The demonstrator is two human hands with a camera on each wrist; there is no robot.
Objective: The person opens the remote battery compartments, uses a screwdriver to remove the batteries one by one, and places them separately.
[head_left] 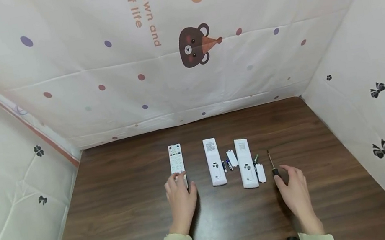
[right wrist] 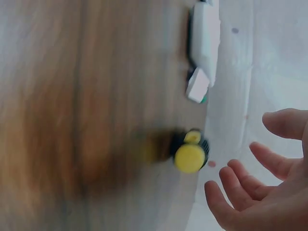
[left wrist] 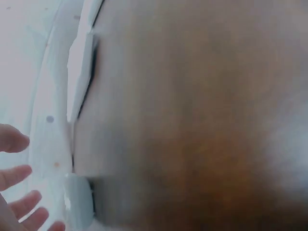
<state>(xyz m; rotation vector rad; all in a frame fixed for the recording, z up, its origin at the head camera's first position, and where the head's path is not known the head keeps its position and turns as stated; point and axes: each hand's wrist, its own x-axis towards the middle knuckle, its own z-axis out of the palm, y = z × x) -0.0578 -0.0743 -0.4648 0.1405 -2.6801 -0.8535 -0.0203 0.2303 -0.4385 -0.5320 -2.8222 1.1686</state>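
Fingers loosely spread and released, left hand (head_left: 182, 202) over the face-up remote (head_left: 176, 159) left of the middle remote (head_left: 212, 155), right hand (head_left: 296, 191) beside the screwdriver (head_left: 275, 172), well right of that middle remote

White remotes (head_left: 215, 162); brown wood-grain table (head_left: 124, 216); yellow-black screwdriver (right wrist: 189, 158).

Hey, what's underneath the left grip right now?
The lower end of a white remote, lying button side up. In the head view, its upper buttons show beyond the left grip; most of its lower end is covered, so whatever is on that part can't be seen.
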